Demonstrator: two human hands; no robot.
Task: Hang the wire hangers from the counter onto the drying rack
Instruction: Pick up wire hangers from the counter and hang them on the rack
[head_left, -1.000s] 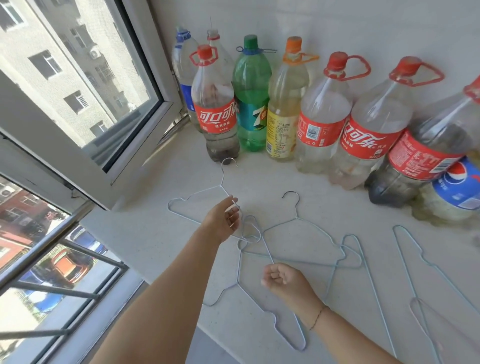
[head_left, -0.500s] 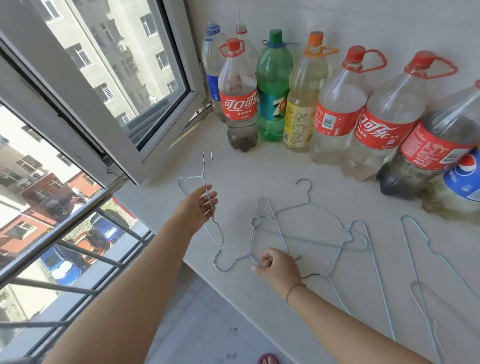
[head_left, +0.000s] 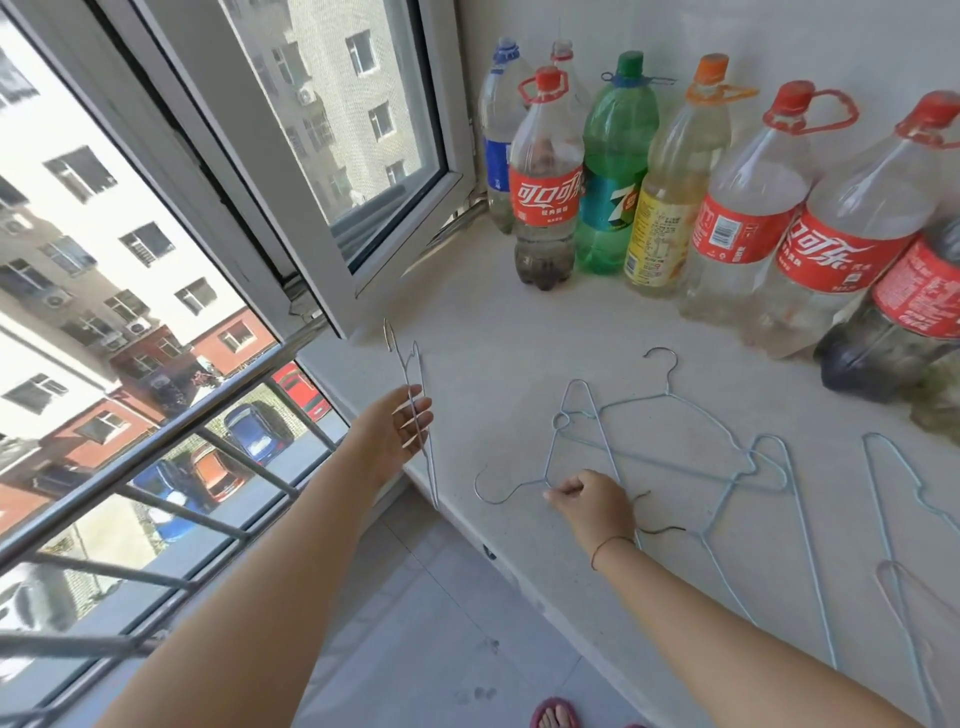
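Observation:
My left hand (head_left: 400, 431) grips a thin wire hanger (head_left: 415, 384), lifted off the counter and seen edge-on, hook up near the window frame. My right hand (head_left: 592, 501) pinches the neck of a second wire hanger (head_left: 582, 410) that lies on the white counter (head_left: 493, 332) with its hook pointing left. That hanger overlaps a third hanger (head_left: 670, 400). More hangers (head_left: 883, 483) lie further right. No drying rack is in view.
Several large plastic bottles (head_left: 613, 166) stand in a row along the back wall. An open window sash (head_left: 363, 156) juts over the counter's left end. Metal window bars (head_left: 156, 467) run at lower left. The counter edge drops to a tiled floor (head_left: 441, 623).
My left hand has lifted its hanger off the counter, turned it edge-on and carried it left toward the window. My right hand has taken the neck of the second hanger.

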